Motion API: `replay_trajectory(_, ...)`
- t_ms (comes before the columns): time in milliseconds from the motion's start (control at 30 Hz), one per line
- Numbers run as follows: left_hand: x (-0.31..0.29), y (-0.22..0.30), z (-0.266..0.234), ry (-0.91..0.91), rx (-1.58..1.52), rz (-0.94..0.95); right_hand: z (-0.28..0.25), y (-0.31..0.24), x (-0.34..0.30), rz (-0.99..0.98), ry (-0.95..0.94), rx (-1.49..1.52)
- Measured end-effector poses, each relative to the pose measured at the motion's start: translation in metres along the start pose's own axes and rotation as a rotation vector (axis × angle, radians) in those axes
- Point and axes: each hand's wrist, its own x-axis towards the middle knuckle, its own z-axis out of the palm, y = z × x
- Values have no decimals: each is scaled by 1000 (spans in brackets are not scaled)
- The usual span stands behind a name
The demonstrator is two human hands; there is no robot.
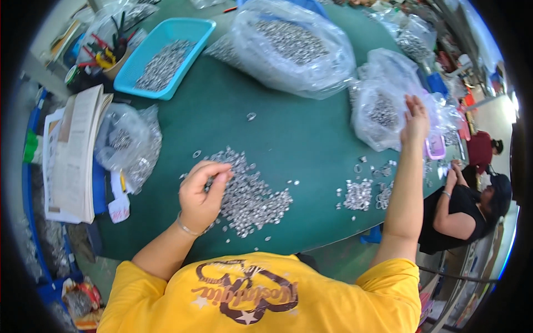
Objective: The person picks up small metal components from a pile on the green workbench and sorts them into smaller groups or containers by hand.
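My left hand (pixel 201 191) is over the left edge of a loose pile of small silvery metal pieces (pixel 252 202) on the green table. Its fingers are curled with the thumb pressed to them; whatever they hold is too small to make out. Reaching far to the right, my right hand (pixel 415 119) is at the rim of a clear plastic bag (pixel 369 133) with similar metal pieces inside. Its fingers are stretched out, and nothing shows in them. Smaller heaps of metal pieces (pixel 358 195) lie beside my right forearm.
A turquoise tray (pixel 125 77) and a large open plastic bag (pixel 261 69), both with metal pieces, stand at the back. Papers (pixel 78 161) and another bag (pixel 150 150) sit on the left. At the right, a person in black (pixel 455 213) works at the table.
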Motion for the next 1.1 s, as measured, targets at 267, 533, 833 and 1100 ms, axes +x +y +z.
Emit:
replay_trajectory(267, 10, -13, 14, -323, 368, 173, 65, -16, -211, -502, -1019, -530)
replay_trajectory(533, 14, -26, 35, -557, 567, 254, 71, 21, -250, -704, -946, -707)
replay_trajectory(833, 14, -23, 37, -562, 565, 249, 54, 15, -249, 749, -792, 514)
replay_trajectory(1100, 18, -10, 29, -227, -544, -753, 61, 13, -274, -340, -931, -586)
